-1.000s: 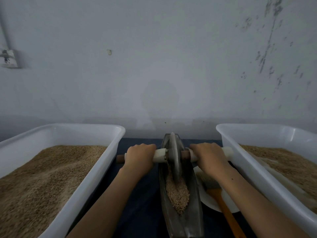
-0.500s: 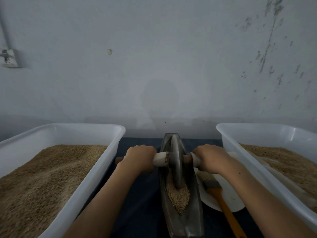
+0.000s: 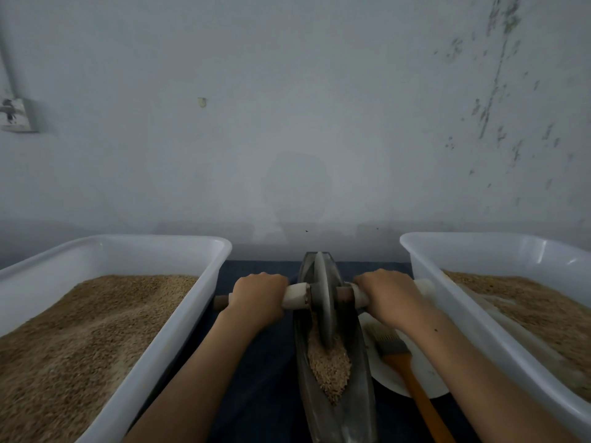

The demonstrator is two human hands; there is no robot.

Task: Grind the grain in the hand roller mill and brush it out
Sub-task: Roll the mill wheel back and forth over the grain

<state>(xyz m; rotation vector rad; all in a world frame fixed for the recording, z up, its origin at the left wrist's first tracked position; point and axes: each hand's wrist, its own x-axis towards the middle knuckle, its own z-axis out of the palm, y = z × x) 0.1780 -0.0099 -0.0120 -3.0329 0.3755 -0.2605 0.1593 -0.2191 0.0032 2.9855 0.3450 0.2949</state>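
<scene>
Wheel point(image 3: 322, 298) rolled farther; both hands point(image 3: 259, 297) grip its axle point(image 3: 295, 298).

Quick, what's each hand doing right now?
Left hand: grips the roller's left handle.
Right hand: grips the roller's right handle.
</scene>
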